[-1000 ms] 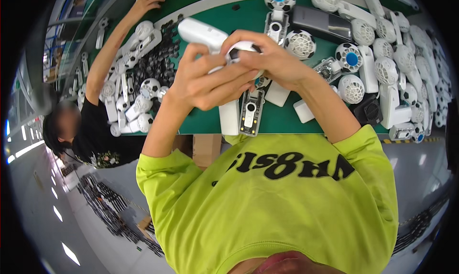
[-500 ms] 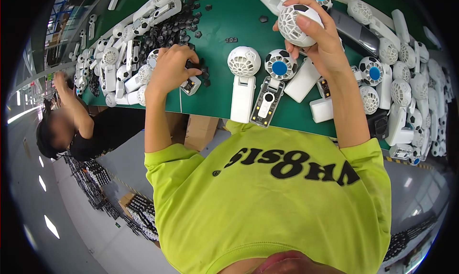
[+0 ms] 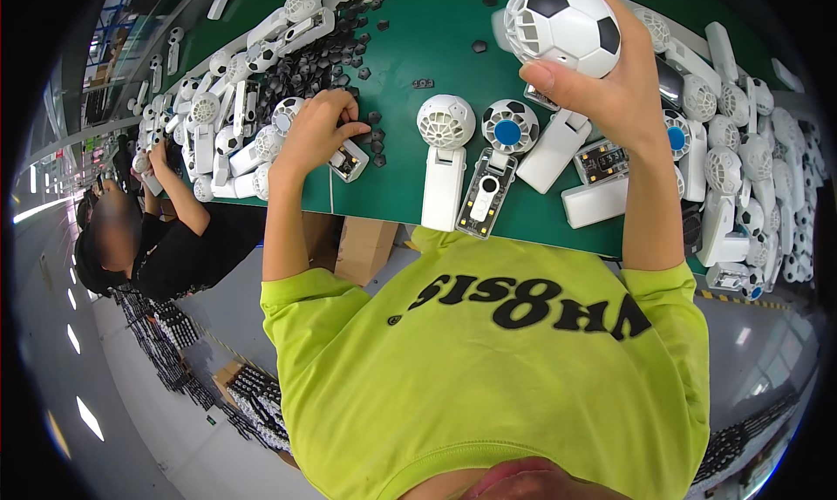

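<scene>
My right hand (image 3: 615, 90) is closed around a small fan with a round football-patterned head (image 3: 567, 27). Its white shell with black pentagons faces me, and the vented side is toward the left. My left hand (image 3: 316, 134) rests low over the table, thumb and fingers curled beside loose black pentagon pieces (image 3: 377, 138); whatever is between the fingertips is hidden. Just under that hand lies an open fan handle (image 3: 350, 162) with its inner parts showing. Between my hands lie a white fan (image 3: 445, 151) and a fan with a blue disc and opened handle (image 3: 488, 186).
A heap of black pentagon pieces (image 3: 305, 68) lies at the far left of the green table (image 3: 418, 42). Many white fans (image 3: 205, 108) crowd the left, more (image 3: 724, 169) the right. A co-worker (image 3: 148, 238) in black handles a fan at the left.
The fan in my right hand has turned, showing its patterned shell instead of its vented face, and come closer. My left hand has shifted slightly. The co-worker's arm has come down to the table.
</scene>
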The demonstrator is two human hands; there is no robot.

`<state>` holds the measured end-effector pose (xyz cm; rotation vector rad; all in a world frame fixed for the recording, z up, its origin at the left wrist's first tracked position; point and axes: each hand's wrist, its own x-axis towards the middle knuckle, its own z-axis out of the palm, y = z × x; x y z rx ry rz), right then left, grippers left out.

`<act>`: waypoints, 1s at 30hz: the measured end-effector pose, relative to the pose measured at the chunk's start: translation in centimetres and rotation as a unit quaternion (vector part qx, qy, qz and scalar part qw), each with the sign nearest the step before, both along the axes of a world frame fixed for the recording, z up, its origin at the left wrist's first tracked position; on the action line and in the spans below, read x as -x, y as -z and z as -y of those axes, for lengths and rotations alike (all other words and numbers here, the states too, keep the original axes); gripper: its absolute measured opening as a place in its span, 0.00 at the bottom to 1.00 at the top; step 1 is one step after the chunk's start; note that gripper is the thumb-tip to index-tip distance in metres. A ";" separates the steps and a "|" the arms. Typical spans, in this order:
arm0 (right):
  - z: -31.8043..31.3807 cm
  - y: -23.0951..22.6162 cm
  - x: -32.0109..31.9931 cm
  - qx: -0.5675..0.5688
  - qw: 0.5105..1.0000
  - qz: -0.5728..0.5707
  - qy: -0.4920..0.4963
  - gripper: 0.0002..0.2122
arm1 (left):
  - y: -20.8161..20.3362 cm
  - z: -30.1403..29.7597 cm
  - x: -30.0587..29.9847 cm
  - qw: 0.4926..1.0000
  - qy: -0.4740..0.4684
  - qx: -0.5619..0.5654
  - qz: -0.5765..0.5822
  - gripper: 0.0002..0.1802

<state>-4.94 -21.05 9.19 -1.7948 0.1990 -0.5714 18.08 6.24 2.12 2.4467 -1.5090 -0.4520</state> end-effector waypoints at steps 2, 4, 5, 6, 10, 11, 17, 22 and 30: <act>0.6 -0.1 0.3 0.076 0.996 -0.036 0.018 0.33 | 0.0 0.1 -0.1 1.000 0.009 0.019 0.006 0.13; 0.9 0.0 -0.3 0.117 0.990 0.061 0.041 0.32 | 0.0 0.3 -0.1 0.999 0.014 0.031 0.010 0.13; 1.0 0.2 -0.9 0.156 0.973 0.155 0.063 0.31 | -0.2 0.3 0.0 0.999 -0.023 0.040 -0.016 0.13; 1.1 0.4 -1.4 0.193 0.946 0.247 0.086 0.30 | -0.6 0.6 0.3 0.996 -0.057 0.049 -0.044 0.13; -0.3 3.6 -3.2 -0.345 0.897 0.267 -0.070 0.26 | -3.0 4.2 3.5 0.959 -0.040 0.254 -0.119 0.12; -0.6 3.7 -3.5 -0.340 0.899 0.267 -0.074 0.26 | -3.7 5.2 4.6 0.927 -0.024 0.347 -0.138 0.12; -1.4 4.5 -3.7 -0.172 0.924 0.339 -0.047 0.21 | -6.7 11.5 10.1 0.820 0.155 0.546 0.082 0.11; -1.3 4.5 -4.1 0.037 0.911 0.410 0.034 0.21 | -7.4 11.7 11.5 0.780 0.195 0.556 0.212 0.13; -2.0 3.9 -2.9 0.111 0.908 0.398 0.067 0.23 | -8.7 10.6 13.6 0.881 0.073 0.467 -0.001 0.10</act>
